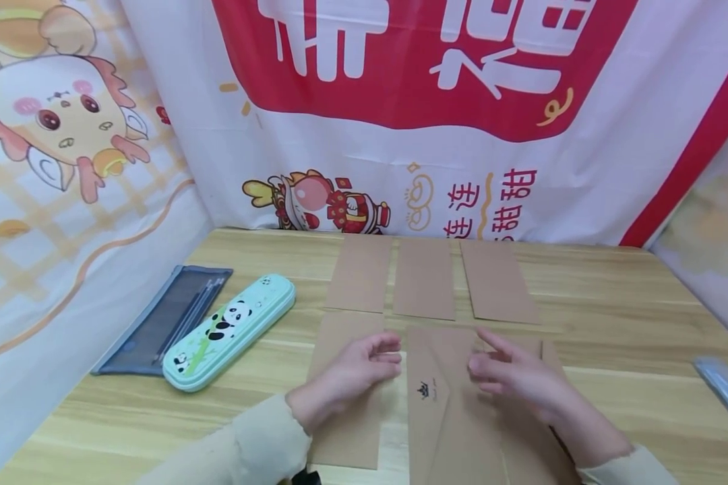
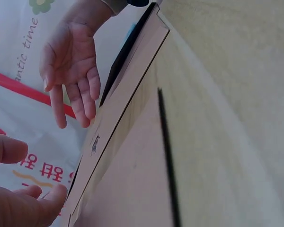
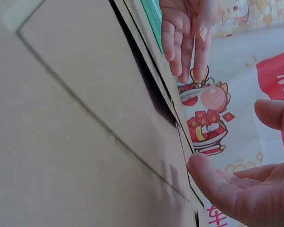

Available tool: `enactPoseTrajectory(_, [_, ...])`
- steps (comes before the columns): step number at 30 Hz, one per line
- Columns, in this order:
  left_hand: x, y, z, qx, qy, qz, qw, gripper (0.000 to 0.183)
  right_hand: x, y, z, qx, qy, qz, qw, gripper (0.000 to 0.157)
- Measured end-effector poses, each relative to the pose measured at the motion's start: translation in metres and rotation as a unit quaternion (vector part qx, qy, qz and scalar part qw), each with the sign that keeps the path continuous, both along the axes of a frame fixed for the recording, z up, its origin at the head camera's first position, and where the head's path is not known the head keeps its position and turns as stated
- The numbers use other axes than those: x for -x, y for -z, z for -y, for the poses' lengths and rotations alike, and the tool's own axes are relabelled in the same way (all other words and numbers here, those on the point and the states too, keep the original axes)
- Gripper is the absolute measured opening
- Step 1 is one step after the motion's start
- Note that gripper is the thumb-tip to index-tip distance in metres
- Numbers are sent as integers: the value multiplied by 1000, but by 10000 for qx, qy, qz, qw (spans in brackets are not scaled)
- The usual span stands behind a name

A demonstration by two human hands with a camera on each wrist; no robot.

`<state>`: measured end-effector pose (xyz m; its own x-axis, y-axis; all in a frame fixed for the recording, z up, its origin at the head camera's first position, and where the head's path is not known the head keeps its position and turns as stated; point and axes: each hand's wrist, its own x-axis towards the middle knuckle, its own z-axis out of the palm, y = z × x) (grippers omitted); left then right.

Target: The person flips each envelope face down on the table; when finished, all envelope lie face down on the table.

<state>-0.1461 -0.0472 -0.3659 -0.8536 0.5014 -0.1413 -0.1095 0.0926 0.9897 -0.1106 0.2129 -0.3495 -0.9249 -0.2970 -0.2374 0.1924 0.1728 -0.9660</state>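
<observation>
Brown kraft-paper envelopes lie on the wooden table. My left hand (image 1: pixel 354 370) hovers over the plain envelope (image 1: pixel 346 431) at the front left, its fingers loosely bent and holding nothing. Between the hands is an envelope (image 1: pixel 427 424) with its pointed flap up and a small black crown print. My right hand (image 1: pixel 522 380) is above the right part of this envelope and another brown envelope (image 1: pixel 530 448) beside it, fingers relaxed. In the left wrist view the right palm (image 2: pixel 78 61) faces across with nothing in it. The left hand (image 3: pixel 187 33) shows likewise in the right wrist view.
Three more brown envelopes lie in a row at the back, the middle one (image 1: pixel 425 279) among them. To the left are a mint panda pencil case (image 1: pixel 230 330) and a blue mesh pouch (image 1: pixel 164 320). A blurred light-blue item (image 1: pixel 724 391) lies at the right edge.
</observation>
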Motion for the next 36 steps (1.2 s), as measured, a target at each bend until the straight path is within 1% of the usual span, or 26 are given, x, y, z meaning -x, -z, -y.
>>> enactPoseTrajectory(4, [-3,2,-7,15,29,151,9999,59,-2,3,-5,-131,-45,-23,9999,81])
enactPoseTrajectory(10, [-3,5,-12,99,60,242,9996,62,-4,6,-9,-134,-108,38,9998,80])
enactPoseTrajectory(17, [-2,7,-15,179,-13,269,9995,62,-5,6,-10,-235,98,74,9996,76])
enactPoseTrajectory(21, [-2,6,-17,203,-21,299,9993,61,-5,7,-10,-182,137,74,9997,75])
enactPoseTrajectory(24, [-2,6,-18,132,-108,310,9994,57,-5,8,-10,-152,203,99,9996,75])
enactPoseTrajectory(27, [-1,6,-19,24,-268,319,9991,53,-3,9,-10,-139,221,97,9996,73])
enactPoseTrajectory(31, [2,4,-17,-41,-462,211,9987,52,1,9,-7,-70,157,105,9998,72])
enactPoseTrajectory(36, [8,2,-10,30,-619,-151,9980,51,10,10,0,181,107,177,9996,68])
